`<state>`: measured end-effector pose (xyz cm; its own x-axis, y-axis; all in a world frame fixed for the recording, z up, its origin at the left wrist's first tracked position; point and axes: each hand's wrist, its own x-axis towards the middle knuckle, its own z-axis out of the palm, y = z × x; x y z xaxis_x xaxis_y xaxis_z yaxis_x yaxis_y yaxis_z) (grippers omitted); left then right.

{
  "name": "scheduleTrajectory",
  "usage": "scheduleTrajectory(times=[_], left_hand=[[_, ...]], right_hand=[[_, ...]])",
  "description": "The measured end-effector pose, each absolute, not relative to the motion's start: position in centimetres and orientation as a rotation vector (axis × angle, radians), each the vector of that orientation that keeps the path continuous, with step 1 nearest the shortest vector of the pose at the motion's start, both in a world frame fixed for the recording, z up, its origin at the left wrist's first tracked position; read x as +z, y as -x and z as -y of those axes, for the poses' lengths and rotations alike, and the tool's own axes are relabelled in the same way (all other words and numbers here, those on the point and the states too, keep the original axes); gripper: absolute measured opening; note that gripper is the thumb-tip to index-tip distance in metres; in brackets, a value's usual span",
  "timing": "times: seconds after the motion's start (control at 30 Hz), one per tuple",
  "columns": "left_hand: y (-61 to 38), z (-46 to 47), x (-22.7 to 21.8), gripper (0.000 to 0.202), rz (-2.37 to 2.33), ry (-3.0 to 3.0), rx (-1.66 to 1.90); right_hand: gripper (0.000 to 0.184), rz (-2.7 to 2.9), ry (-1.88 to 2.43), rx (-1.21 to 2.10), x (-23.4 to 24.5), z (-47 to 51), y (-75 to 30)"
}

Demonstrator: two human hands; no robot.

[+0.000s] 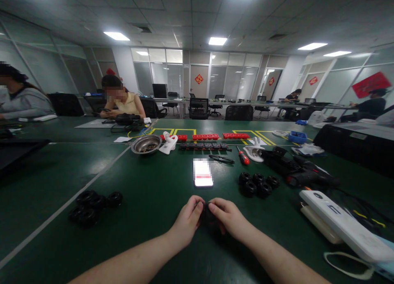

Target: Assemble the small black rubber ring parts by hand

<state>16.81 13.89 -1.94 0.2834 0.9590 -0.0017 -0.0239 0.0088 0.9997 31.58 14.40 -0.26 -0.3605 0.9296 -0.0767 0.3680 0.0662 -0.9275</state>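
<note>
Bottom centre of frame: left hand [187, 221] and right hand [227, 217] meet over the green bench [147, 234], both on one small black part [207, 213]. Fingers of each hand are clamped on it from opposite sides. The part is mostly hidden between the fingertips, low over the bench; can't tell if it touches. What shows is dark, like the loose tyres.

Phone [202, 173] lies flat just above the hands, screen lit. Cluster of black tyres [258, 184] right of centre. Second tyre pile [94, 204] lower left, well apart from the hands.

Mid frame: metal bowl [146, 144], row of black blocks [205, 145], row of red blocks [205, 136] just behind it, red-handled screwdriver [243, 157]. Black power tool [303, 173] at right, white casing [344, 226] lower right. Person in yellow top [124, 103] seated upper left.
</note>
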Motion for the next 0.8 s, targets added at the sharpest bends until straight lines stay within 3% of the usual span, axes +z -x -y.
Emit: scheduleTrajectory(times=[0.07,0.17,0.27,0.37,0.5,0.63,0.7,0.8], left_hand=[[-16.9,-14.2,-2.1,0.044,-1.02,-1.23,1.024],[-16.9,-14.3,-2.1,0.047,-1.068,-1.162,1.039],[-16.9,-14.1,-1.9,0.046,-1.05,-1.191,1.045],[-16.8,-13.9,-1.8,0.046,-1.026,-1.247,1.037],[-16.7,-14.2,-1.9,0.05,-1.05,-1.233,1.049],[-16.7,-14.4,-1.9,0.053,-1.069,-1.201,1.057],[-16.7,-14.2,-1.7,0.05,-1.055,-1.24,1.045],[-16.6,-13.9,-1.6,0.048,-1.038,-1.325,1.026]], right_hand=[[0.036,1.87,1.216,1.033,0.3,-13.9,-31.8],[0.066,1.877,1.216,0.857,0.4,-13.5,-31.9],[0.044,1.773,1.304,1.09,-0.3,-13.9,-31.8],[0.047,1.712,1.328,1.303,-0.8,-14.6,-31.9],[0.03,1.868,1.146,1.146,0.0,-14.4,-32.2],[0.067,1.93,1.148,0.965,0.6,-13.7,-32.2],[0.06,1.906,1.215,0.999,0.3,-13.7,-32.2],[0.035,1.86,1.285,1.03,-0.1,-14.2,-32.2]])
